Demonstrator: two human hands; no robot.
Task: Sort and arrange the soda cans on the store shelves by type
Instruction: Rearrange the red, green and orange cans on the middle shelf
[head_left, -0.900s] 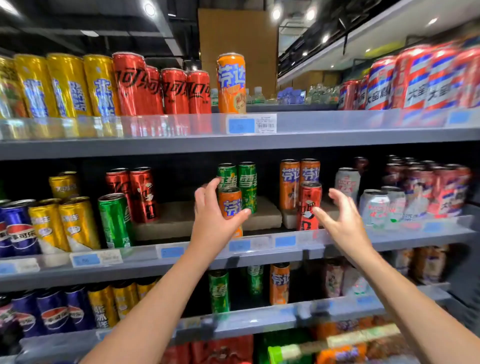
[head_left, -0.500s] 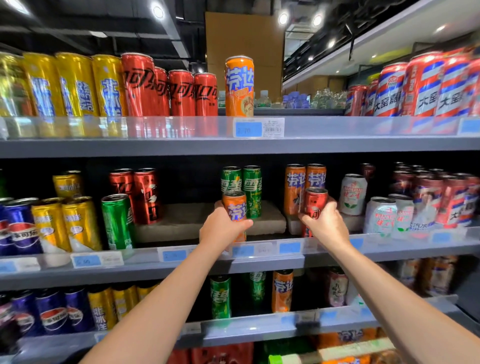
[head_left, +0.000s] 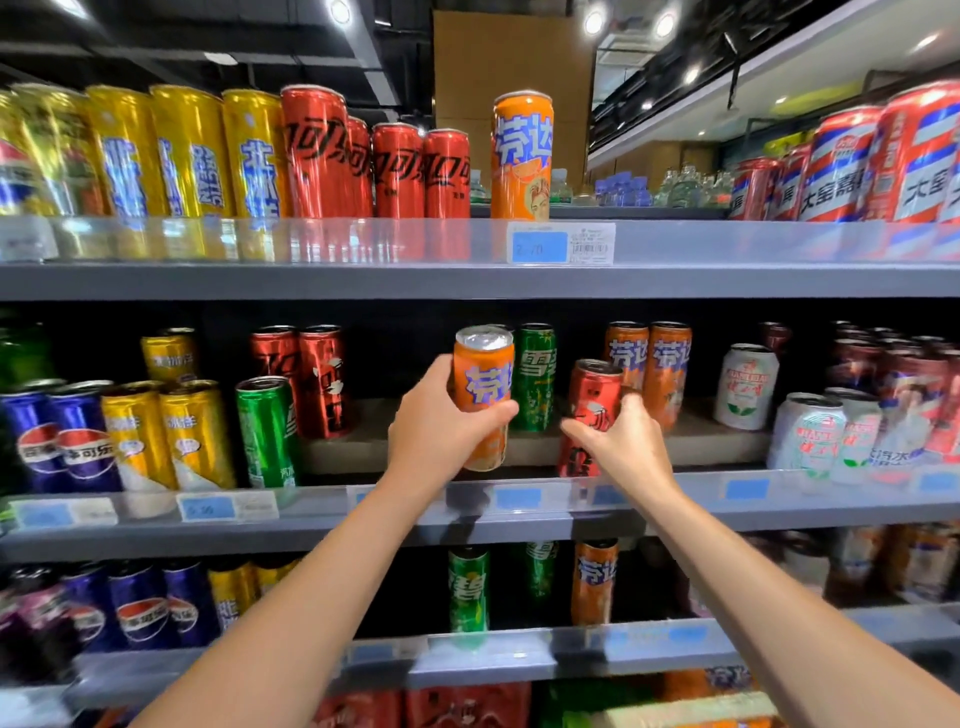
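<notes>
left hand (head_left: 441, 415) grips orange can (head_left: 483, 384) — lifted

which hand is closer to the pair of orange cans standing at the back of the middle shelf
Right. The right hand grips a red can just left of the orange pair; the left hand is farther left, holding another orange can.
</notes>
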